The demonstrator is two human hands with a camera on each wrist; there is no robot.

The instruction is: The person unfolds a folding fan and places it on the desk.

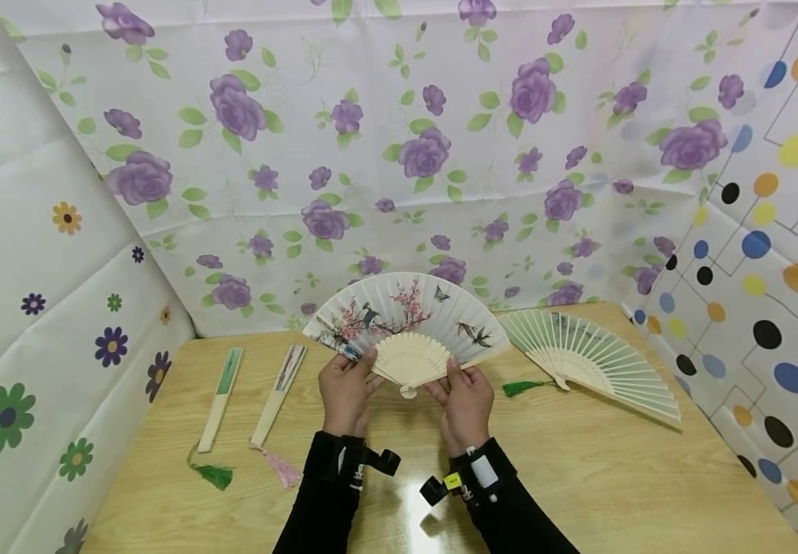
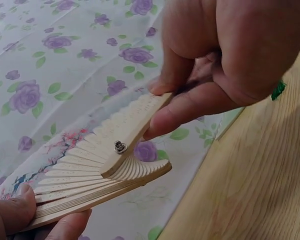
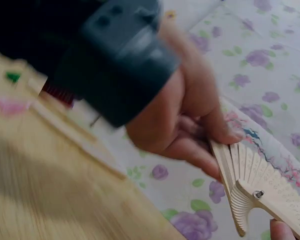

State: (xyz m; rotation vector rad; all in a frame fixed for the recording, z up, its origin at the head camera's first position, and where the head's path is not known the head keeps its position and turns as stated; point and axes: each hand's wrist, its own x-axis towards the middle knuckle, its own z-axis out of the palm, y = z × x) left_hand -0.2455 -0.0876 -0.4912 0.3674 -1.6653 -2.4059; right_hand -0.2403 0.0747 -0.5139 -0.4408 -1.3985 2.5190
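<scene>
Spread wide above the table, a white folding fan shows pink blossoms, birds and a butterfly over cream pierced ribs. My left hand pinches its left edge, thumb in front. On the opposite edge, the right hand grips the outer rib with its thumb on the near face. The left wrist view shows the fan's metal pivot between the two hands, with the ribs fanned out from it. In the right wrist view, the left hand holds the end rib, and a right fingertip shows low at the right.
An unfolded pale green fan with a green tassel lies on the table's right side. To the left lie two folded fans, one with a green tassel, the other with a pink tassel. Patterned cloths surround the wooden table.
</scene>
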